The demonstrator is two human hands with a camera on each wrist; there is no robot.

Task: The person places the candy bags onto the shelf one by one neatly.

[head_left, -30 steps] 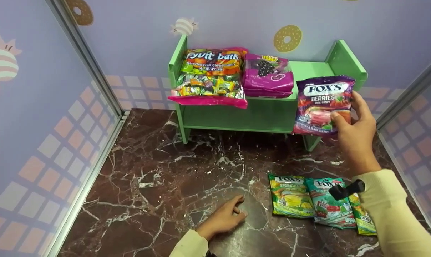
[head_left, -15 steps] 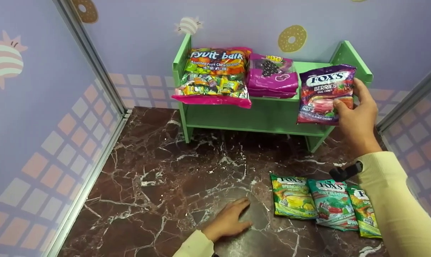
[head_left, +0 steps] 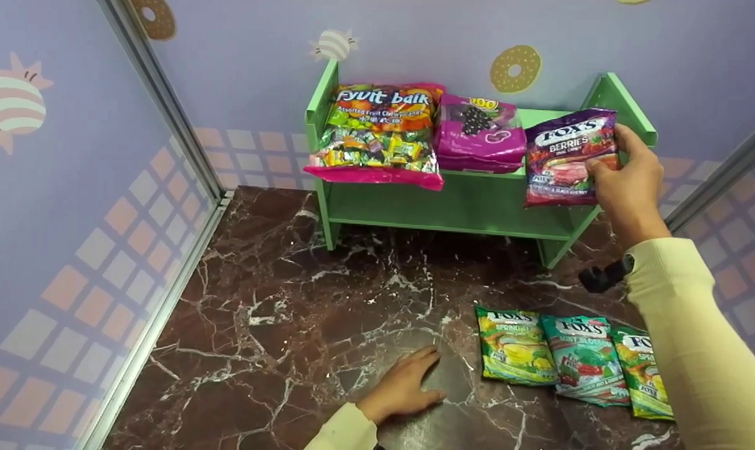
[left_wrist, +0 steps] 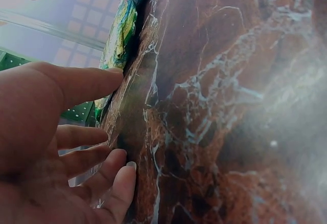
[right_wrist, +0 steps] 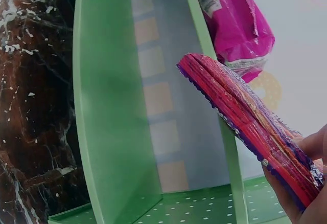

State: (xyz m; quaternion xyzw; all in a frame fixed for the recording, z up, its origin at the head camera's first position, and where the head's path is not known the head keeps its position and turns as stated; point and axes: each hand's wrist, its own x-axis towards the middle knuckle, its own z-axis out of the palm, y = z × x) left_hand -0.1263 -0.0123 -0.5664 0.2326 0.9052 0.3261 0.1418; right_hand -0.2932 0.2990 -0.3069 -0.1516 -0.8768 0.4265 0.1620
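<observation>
My right hand (head_left: 630,181) pinches the right side of a purple Fox's Berries candy bag (head_left: 571,159), thumb in front, in the air before the right end of the green shelf (head_left: 446,215). In the right wrist view the candy bag (right_wrist: 250,127) shows edge-on beside the shelf's upper board. A magenta candy bag (head_left: 480,134) lies on the top board just left of it, and a large Fruit chewy candy bag (head_left: 374,134) lies further left. My left hand (head_left: 402,384) rests on the marble floor with fingers spread, holding nothing; the left wrist view shows this hand (left_wrist: 66,132) too.
On the floor at the right lie a yellow-green Fox's bag (head_left: 516,347), a teal Fox's bag (head_left: 587,362) and another yellow-green bag (head_left: 646,375), partly behind the right sleeve. Patterned wall panels (head_left: 102,156) stand on both sides and at the back.
My right hand has raised the purple candy bag and brought it closer to the top board. My left hand's fingers have spread out on the floor. The view has shifted slightly.
</observation>
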